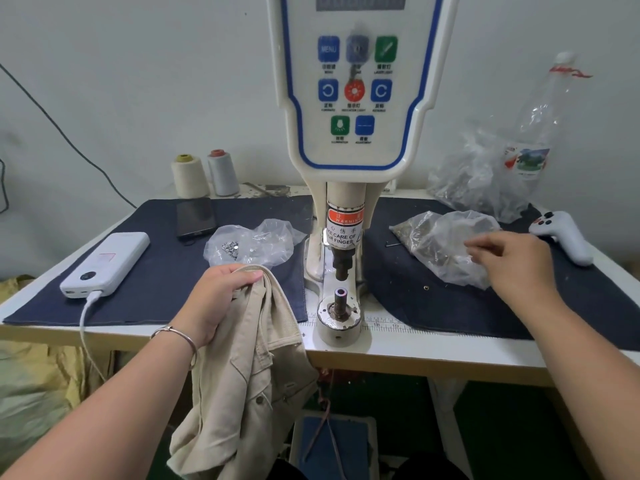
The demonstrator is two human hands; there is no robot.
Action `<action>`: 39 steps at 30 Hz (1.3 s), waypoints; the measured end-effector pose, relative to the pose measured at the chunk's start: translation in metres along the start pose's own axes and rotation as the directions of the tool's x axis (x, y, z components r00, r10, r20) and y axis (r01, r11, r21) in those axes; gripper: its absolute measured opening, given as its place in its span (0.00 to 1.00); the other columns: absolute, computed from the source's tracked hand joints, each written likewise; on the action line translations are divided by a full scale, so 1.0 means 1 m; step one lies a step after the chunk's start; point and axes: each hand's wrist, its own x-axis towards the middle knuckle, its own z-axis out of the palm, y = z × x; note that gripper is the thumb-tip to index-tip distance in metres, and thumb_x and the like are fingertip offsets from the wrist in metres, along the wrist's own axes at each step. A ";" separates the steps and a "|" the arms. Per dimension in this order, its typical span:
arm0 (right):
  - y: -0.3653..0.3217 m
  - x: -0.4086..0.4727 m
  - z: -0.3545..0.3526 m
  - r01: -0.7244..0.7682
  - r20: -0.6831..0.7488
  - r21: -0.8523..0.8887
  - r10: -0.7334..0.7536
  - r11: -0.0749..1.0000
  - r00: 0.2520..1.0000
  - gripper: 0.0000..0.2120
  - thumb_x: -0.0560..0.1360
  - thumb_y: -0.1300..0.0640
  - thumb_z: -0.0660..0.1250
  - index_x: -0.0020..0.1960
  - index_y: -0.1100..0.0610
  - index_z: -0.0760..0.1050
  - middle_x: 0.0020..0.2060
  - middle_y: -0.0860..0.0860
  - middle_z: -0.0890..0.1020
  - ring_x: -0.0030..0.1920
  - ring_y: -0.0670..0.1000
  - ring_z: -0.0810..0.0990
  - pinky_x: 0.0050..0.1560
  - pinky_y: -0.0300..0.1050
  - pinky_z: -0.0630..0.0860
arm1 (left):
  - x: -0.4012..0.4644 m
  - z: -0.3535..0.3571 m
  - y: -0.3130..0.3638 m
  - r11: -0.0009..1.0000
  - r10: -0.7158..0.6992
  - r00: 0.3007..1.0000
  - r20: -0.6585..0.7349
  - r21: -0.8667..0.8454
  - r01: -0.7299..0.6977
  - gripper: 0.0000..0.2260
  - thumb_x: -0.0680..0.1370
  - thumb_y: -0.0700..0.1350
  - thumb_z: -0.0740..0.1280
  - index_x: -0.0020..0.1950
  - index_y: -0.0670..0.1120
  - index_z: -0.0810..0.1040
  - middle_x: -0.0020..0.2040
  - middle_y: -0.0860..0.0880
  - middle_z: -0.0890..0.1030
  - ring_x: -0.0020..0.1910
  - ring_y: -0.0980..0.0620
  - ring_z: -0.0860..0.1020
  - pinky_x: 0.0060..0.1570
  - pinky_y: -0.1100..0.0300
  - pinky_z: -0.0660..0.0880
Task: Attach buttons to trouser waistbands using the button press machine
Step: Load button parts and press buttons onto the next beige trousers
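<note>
The white button press machine [353,98] stands at the table's middle, its punch above the lower die [340,308]. My left hand [216,299] grips the waistband of beige trousers [252,382], which hang over the table's front edge just left of the die. My right hand [512,263] reaches over a clear plastic bag of metal parts [440,244] on the right, its fingers loosely bent and blurred; I cannot make out anything between them. Another clear bag with small silver buttons [249,244] lies left of the machine.
Dark denim mats [162,271] cover the table. On the left are a white power bank [107,263] with cable, a phone [195,216] and two thread cones [204,174]. On the right are a white controller [562,235], more plastic bags and a bottle [543,126]. A blue pedal [332,441] sits below.
</note>
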 end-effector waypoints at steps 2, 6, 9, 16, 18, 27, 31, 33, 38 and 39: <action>-0.008 -0.017 -0.003 -0.023 -0.069 0.193 0.037 0.981 0.997 0.08 0.74 0.63 0.71 0.43 0.50 0.83 0.37 0.47 0.85 0.38 0.45 0.84 0.40 0.31 0.76 | 0.000 0.000 0.000 1.000 0.004 1.000 -0.004 0.002 -0.004 0.16 0.68 0.48 0.72 0.45 0.36 0.80 0.39 0.39 0.78 0.39 0.43 0.76 0.46 0.50 0.73; -0.022 -0.049 0.011 -0.132 0.047 0.451 0.124 0.883 0.991 0.11 0.72 0.63 0.73 0.40 0.47 0.83 0.32 0.46 0.85 0.34 0.41 0.83 0.37 0.28 0.76 | -0.001 0.000 0.001 1.000 0.008 1.000 -0.009 -0.003 -0.008 0.21 0.68 0.49 0.72 0.47 0.30 0.78 0.40 0.38 0.79 0.40 0.42 0.77 0.47 0.50 0.73; -0.026 -0.059 0.029 -0.258 0.197 0.542 0.177 0.800 0.964 0.11 0.71 0.66 0.73 0.39 0.50 0.84 0.34 0.48 0.86 0.37 0.46 0.85 0.34 0.31 0.77 | -0.002 0.001 0.001 1.000 0.010 1.000 -0.014 -0.014 -0.010 0.23 0.68 0.48 0.72 0.48 0.29 0.77 0.40 0.38 0.79 0.40 0.42 0.77 0.47 0.50 0.74; -0.017 -0.062 0.042 -0.354 0.277 0.585 0.231 0.729 0.933 0.08 0.71 0.62 0.74 0.39 0.49 0.85 0.36 0.51 0.86 0.41 0.50 0.85 0.42 0.41 0.77 | -0.004 0.002 0.002 1.000 -0.006 1.000 -0.021 -0.007 0.006 0.17 0.67 0.48 0.72 0.47 0.36 0.81 0.39 0.39 0.79 0.39 0.43 0.77 0.44 0.52 0.74; -0.016 -0.064 0.043 -0.344 0.266 0.592 0.227 0.728 0.937 0.08 0.71 0.61 0.74 0.39 0.48 0.85 0.36 0.51 0.86 0.41 0.50 0.85 0.42 0.41 0.77 | -0.003 0.002 0.002 1.000 -0.008 1.000 -0.025 -0.001 0.008 0.17 0.67 0.48 0.72 0.47 0.35 0.81 0.39 0.39 0.79 0.39 0.44 0.77 0.43 0.52 0.74; -0.016 -0.062 0.042 -0.403 0.293 0.664 0.277 0.629 0.915 0.09 0.70 0.65 0.74 0.38 0.52 0.85 0.37 0.53 0.86 0.41 0.51 0.86 0.42 0.42 0.77 | -0.003 0.002 0.002 1.000 -0.007 1.000 -0.029 0.013 0.008 0.06 0.76 0.42 0.70 0.44 0.39 0.80 0.38 0.41 0.78 0.37 0.45 0.77 0.40 0.55 0.74; -0.024 -0.061 0.040 -0.434 0.337 0.688 0.274 0.581 0.901 0.06 0.71 0.66 0.73 0.39 0.56 0.85 0.38 0.55 0.86 0.42 0.51 0.86 0.42 0.42 0.78 | -0.004 0.002 0.002 1.000 -0.009 0.999 -0.033 0.018 0.009 0.06 0.77 0.41 0.69 0.43 0.38 0.79 0.37 0.41 0.79 0.36 0.45 0.77 0.41 0.54 0.74; -0.033 -0.064 0.041 -0.418 0.342 0.703 0.241 0.575 0.908 0.06 0.71 0.66 0.73 0.41 0.57 0.84 0.37 0.54 0.86 0.41 0.51 0.85 0.40 0.40 0.79 | -0.004 0.002 0.003 1.000 -0.008 1.000 -0.030 0.020 0.009 0.06 0.77 0.41 0.69 0.44 0.38 0.79 0.38 0.40 0.79 0.36 0.45 0.77 0.41 0.54 0.74; -0.071 -0.075 0.042 -0.367 0.400 0.731 0.073 0.575 0.913 0.10 0.71 0.69 0.72 0.37 0.55 0.85 0.34 0.54 0.85 0.37 0.49 0.84 0.36 0.37 0.78 | -0.005 0.003 0.004 1.000 -0.011 0.999 -0.035 0.014 0.011 0.07 0.77 0.41 0.70 0.41 0.40 0.80 0.36 0.41 0.79 0.36 0.45 0.77 0.42 0.54 0.74; -0.079 -0.077 0.042 -0.356 0.415 0.724 0.041 0.591 0.909 0.11 0.71 0.68 0.72 0.37 0.54 0.85 0.34 0.55 0.85 0.36 0.49 0.84 0.34 0.36 0.78 | -0.005 0.003 0.004 1.000 -0.011 0.999 -0.036 0.013 0.011 0.07 0.77 0.41 0.70 0.40 0.40 0.80 0.36 0.41 0.79 0.36 0.45 0.77 0.41 0.54 0.74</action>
